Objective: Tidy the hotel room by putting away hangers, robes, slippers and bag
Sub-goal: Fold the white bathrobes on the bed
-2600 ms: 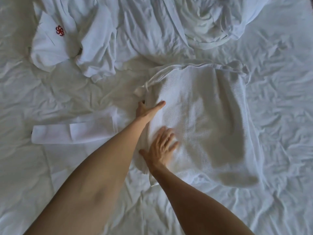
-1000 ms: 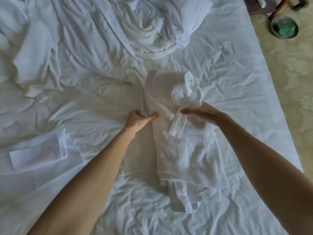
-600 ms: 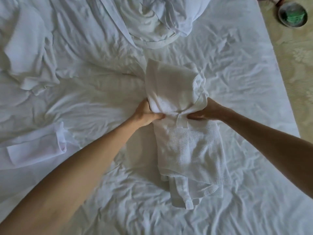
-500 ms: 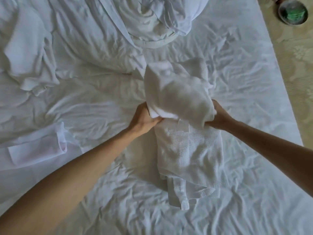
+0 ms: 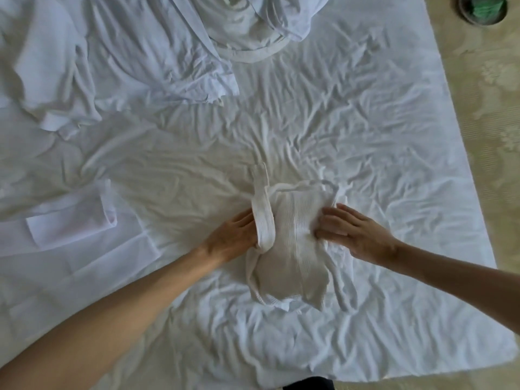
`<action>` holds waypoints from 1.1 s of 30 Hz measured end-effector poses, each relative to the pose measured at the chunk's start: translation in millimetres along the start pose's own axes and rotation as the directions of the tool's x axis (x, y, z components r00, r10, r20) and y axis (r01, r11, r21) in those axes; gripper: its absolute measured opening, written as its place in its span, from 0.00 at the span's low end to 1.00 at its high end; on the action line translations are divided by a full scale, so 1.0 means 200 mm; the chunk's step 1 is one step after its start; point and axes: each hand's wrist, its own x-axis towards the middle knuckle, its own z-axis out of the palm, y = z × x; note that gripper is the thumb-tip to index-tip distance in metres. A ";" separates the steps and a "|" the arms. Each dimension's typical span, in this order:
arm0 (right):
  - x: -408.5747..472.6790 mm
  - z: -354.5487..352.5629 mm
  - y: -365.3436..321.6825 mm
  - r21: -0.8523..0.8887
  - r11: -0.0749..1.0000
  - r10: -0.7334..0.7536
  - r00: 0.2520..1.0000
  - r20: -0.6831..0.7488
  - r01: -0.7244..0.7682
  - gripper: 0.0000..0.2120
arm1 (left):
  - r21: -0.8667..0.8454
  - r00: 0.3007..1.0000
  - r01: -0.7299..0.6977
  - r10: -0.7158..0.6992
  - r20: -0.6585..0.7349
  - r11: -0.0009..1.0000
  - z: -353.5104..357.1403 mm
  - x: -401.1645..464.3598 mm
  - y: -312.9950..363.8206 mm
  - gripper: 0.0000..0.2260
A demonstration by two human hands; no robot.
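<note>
Head view: the waffle-weave robe (image 5: 292,249) lies folded into a compact, roughly rectangular bundle just right of the frame's centre, on the wrinkled white bed sheet (image 5: 351,130). A flat band of the same fabric curls up along the bundle's left edge, and loose hems poke out at its lower edge.

The left hand (image 5: 233,235) comes in from the lower left, palm against the bundle's left side, its fingertips hidden behind the upright band, so whether it is gripping the cloth I cannot tell. The right hand (image 5: 354,232) reaches in from the right edge, flattened with fingers spread, pressing on the bundle's right side without closing around anything.

A second white robe (image 5: 157,49) sprawls unfolded across the upper left, and a folded white cloth (image 5: 70,223) lies flat at the left edge. In the top right corner, on the pale patterned floor (image 5: 492,108), sits a round dark bin (image 5: 482,8) with something green inside.
</note>
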 end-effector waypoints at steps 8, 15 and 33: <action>-0.02 -0.21 -0.28 0.490 0.768 0.443 0.894 0.057 -0.412 0.17 | -0.417 0.941 0.293 -0.337 -0.035 0.860 -0.18 -0.10 0.52 0.14; 0.09 -0.22 -0.35 0.729 0.382 0.831 0.556 -0.002 -0.569 0.11 | -0.277 0.921 0.250 -0.316 -0.227 0.928 -0.19 0.19 0.70 0.07; 0.13 -0.15 -0.44 0.533 -0.478 0.743 0.003 0.669 -0.698 0.69 | -0.584 -0.070 0.771 -0.946 0.317 -0.253 -0.13 0.23 0.54 0.51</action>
